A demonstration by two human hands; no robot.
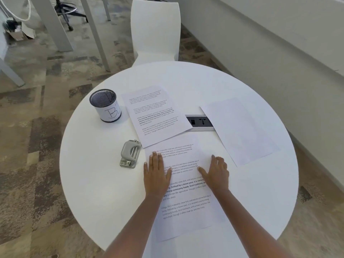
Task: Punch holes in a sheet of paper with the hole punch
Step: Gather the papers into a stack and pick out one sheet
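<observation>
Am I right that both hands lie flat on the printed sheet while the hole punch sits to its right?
Not quite. In the head view both hands, left hand and right hand, lie flat on the printed sheet, but the hole punch sits to its left.

A round white table (104,183) filled the middle of the view, its top smooth and evenly lit by soft, diffuse light. A grey power socket panel (200,122) was set into the table's centre. Directly beyond the table's far edge stood a white moulded chair (155,30), its back upright and its seat tucked close to the rim. To the table's right, a pale off-white wall (270,43) ran diagonally away. Around the table lay a patchy carpet (31,138) in beige, brown and grey. Beyond the table to the left stood grey table legs (55,25), the wheeled base of an office chair (71,10), and an open cardboard box (17,31).
</observation>
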